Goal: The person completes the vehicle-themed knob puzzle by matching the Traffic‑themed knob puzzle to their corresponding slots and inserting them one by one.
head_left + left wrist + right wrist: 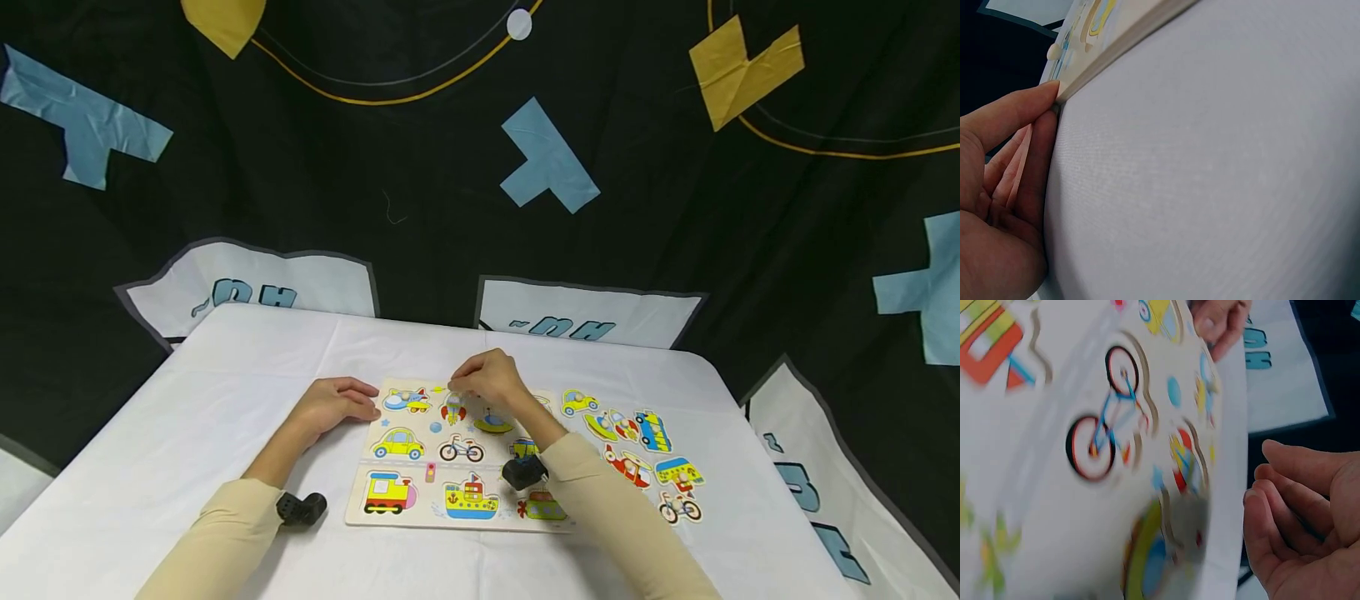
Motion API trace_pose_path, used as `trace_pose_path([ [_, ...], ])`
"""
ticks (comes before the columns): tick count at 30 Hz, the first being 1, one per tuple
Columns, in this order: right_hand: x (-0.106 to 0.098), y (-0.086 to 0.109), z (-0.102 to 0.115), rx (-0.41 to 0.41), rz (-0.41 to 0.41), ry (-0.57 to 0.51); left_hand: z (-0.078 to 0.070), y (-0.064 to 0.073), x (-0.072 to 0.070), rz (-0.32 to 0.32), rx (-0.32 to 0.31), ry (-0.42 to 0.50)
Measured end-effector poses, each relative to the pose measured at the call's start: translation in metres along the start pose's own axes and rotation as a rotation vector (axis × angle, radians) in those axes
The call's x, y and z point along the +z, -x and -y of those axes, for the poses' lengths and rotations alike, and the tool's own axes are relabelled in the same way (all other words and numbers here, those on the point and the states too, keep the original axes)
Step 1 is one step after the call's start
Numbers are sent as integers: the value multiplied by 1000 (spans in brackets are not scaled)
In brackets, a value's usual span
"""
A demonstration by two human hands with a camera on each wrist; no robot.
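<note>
A pale puzzle board [431, 467] with vehicle pictures lies on the white table. My left hand [337, 406] touches the board's left edge; in the left wrist view, the thumb [1029, 103] meets its corner. At the upper left of the board, an airplane piece [407, 401] sits in its place. Over the top edge, near the rocket picture [453, 409], hovers my right hand [491, 379]. Its fingers [1272, 525] are loosely bent with nothing between them, apart from the board in the right wrist view. The right forearm hides part of the board's right side.
Loose puzzle pieces lie right of the board: a yellow car [579, 403], a flying saucer [600, 427], a rocket [625, 426], a blue bus [653, 432], a helicopter [628, 468], a bicycle [680, 508] and another vehicle. A dark patterned cloth [420, 208] hangs behind the table.
</note>
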State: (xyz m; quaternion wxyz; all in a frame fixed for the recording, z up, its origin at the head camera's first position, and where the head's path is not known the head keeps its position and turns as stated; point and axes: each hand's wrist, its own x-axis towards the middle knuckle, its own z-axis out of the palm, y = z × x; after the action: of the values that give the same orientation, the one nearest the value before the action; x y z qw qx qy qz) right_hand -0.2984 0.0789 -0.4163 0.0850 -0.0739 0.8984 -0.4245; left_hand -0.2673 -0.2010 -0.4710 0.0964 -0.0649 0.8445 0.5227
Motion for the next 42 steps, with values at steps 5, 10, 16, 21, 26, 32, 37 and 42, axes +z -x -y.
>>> trace_pose_path([
  [5, -27, 5, -10, 22, -10, 5, 0, 0, 1, 4, 0, 8],
  [10, -51, 11, -20, 38, -29, 20, 0, 0, 1, 3, -6, -1],
  [16, -77, 18, -30, 65, -42, 15, 0, -1, 2, 5, -5, -17],
  [21, -96, 23, -40, 73, -46, 23, 0, 0, 2, 1, -15, -36],
  [26, -114, 27, -50, 79, -55, 34, -1, 0, 2, 3, -16, -33],
  [32, -135, 34, -59, 92, -58, 33, -1, 0, 2, 0, -13, -32],
  [37, -150, 41, -69, 104, -61, 59, -1, 0, 3, 2, -16, -29],
  [42, -163, 50, -82, 136, -72, 69, -2, 1, 2, -3, -21, -21],
])
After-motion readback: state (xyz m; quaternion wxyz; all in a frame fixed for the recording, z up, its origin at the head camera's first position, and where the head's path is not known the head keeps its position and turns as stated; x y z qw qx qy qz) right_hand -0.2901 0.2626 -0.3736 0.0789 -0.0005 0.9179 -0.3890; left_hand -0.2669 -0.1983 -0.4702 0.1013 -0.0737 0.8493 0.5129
